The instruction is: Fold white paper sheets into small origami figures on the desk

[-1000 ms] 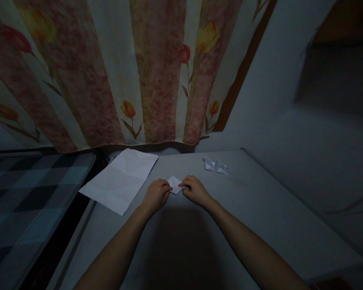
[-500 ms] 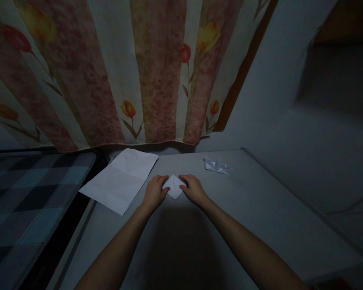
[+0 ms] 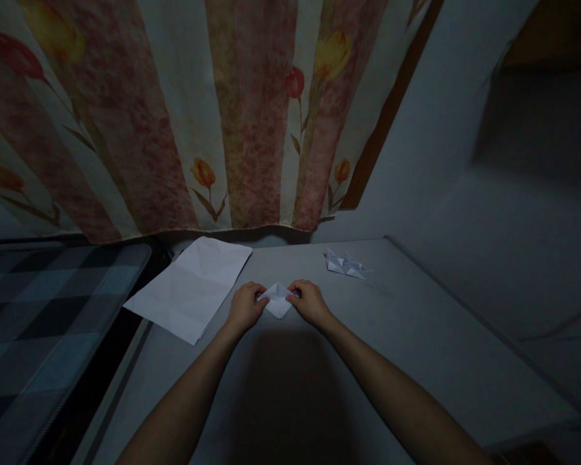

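Between my two hands is a small folded white paper [image 3: 277, 301], diamond-shaped, with a crease running down its upper middle. My left hand [image 3: 246, 306] pinches its left corner between thumb and fingers. At the opposite corner, my right hand [image 3: 310, 301] grips in the same way. Both hands are low at the table top, and the fingertips behind the paper are partly hidden. Beyond my right hand lie folded paper boats [image 3: 347, 264], close together; their exact number is hard to tell in the dim light.
White creased paper sheets [image 3: 193, 287] lie at the table's left, overhanging its edge. The pale table [image 3: 407, 336] meets a wall on the right. A checked mattress [image 3: 53, 323] stands left of it, across a dark gap. A tulip-patterned curtain [image 3: 256, 129] hangs behind.
My fingers have shifted slightly at the folded paper's side corners, and its upper part now looks a little more opened. The boats and sheets have stayed put; the view moved slightly.
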The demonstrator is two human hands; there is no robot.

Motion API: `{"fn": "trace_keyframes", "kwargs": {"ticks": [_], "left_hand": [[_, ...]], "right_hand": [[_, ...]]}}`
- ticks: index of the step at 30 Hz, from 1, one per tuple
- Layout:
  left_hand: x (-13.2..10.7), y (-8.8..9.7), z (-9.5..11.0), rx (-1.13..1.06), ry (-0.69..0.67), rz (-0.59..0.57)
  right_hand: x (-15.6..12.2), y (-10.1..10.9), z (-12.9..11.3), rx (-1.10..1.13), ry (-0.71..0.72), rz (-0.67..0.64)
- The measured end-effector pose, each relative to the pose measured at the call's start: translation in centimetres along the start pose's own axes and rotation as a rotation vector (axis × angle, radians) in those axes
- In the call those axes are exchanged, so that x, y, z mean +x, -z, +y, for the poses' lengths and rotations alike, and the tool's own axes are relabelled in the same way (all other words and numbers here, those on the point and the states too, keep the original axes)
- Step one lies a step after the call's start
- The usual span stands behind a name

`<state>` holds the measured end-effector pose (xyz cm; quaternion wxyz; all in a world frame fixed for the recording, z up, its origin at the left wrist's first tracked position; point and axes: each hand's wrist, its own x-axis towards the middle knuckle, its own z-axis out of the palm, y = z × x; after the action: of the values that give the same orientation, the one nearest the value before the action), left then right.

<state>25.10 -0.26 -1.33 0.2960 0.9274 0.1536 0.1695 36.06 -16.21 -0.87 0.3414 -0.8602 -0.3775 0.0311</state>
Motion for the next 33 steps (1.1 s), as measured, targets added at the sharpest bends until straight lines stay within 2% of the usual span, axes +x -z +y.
{"fn": "trace_keyframes", "kwargs": {"ticks": [8,15,24,28,33], "left_hand": [[0.3,0.5,0.0,-0.041,0.02,-0.044],[0.1,1.7,-0.5,-0.046,-0.15,-0.152],[-0.6,2.5,0.2,0.211,-0.328,-0.2],[-1.0,2.7,1.0,0.391,-0.362,-0.218],[-1.8,3.0,2.5,0.467,-0.337,-0.209]], "right_hand": [[0.2,0.1,0.5,0.078,0.103,-0.019],[-0.4,0.7,0.2,-0.103,0.312,-0.05],[-1.6,1.2,-0.2,-0.494,0.481,-0.142],[-1.9,1.5,-0.5,-0.543,0.514,-0.183],[-2.4,2.0,-1.7,-0.549,0.49,-0.216]]}}
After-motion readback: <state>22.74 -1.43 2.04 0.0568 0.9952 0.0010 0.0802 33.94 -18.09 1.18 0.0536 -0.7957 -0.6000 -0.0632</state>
